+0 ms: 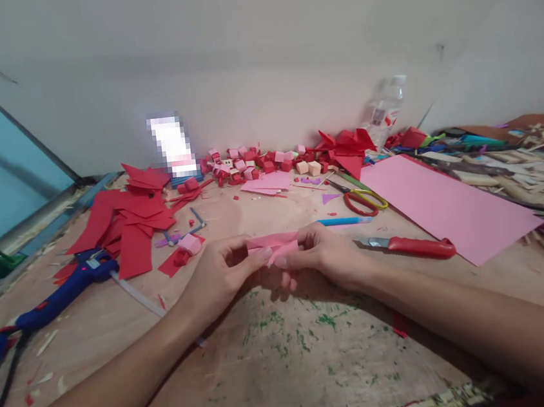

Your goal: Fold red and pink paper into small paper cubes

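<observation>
Between my two hands is a small folded piece of pink paper (272,239), held up over the middle of the wooden table. My left hand (230,263) grips its left side, thumb pressed on the front. On the other side my right hand (323,253) pinches it, with the thumb near the paper's lower middle and some fingertips showing below. Just behind my right hand lies a blue pen (344,221). A red-handled knife (410,246) rests to the right of that hand. Left of my left hand are small pink and red paper cubes (186,248).
Red paper strips (131,228) and a blue glue gun (67,291) lie on the left. Several paper cubes (248,162) line the wall beside a lit phone (173,146). Scissors (364,200), a large pink sheet (447,204), a plastic bottle (388,110) and wood scraps (531,170) are on the right.
</observation>
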`<state>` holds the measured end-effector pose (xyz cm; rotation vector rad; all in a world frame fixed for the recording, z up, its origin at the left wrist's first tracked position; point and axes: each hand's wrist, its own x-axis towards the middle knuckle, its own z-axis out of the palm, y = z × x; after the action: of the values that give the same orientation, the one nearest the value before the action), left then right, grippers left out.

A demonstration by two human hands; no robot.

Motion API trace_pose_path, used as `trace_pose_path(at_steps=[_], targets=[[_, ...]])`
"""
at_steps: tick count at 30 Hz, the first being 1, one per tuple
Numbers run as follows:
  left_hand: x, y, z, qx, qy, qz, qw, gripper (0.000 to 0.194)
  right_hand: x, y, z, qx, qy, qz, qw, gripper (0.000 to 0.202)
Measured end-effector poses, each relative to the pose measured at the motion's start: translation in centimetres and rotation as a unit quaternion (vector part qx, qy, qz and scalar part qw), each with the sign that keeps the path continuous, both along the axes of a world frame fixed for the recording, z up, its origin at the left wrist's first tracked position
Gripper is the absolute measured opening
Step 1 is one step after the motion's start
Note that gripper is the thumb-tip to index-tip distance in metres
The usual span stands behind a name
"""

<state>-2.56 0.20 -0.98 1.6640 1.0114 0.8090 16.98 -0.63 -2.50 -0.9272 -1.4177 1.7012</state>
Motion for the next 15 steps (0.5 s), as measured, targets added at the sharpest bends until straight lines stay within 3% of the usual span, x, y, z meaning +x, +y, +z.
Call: trace_pose_path(at_steps=[4, 9, 12, 15], targets=[[0.34, -0.28, 0.2, 0.001, 0.016, 0.007, 1.0, 0.028, 0.37, 0.4, -0.08, 0.001, 0.02, 0.005, 1.0, 0.032], [0.43, -0.37, 0.44, 0.002, 0.047, -0.021, 0.999, 0.032, 0.18, 0.58, -0.58, 0.011, 0.043, -0.053, 0.998, 0.032], [0.2, -0.23, 0.45, 0.028, 0.072, -0.027, 0.997, 0.031, 0.15, 0.39, -0.51, 0.026, -0.002, -0.089, 0.996, 0.036], [-0.01, -0.15, 0.35, 0.057, 0.056, -0.019, 0.997, 0.027, 0.16, 0.15, -0.16, 0.058, -0.061, -0.08, 0.993, 0.039]])
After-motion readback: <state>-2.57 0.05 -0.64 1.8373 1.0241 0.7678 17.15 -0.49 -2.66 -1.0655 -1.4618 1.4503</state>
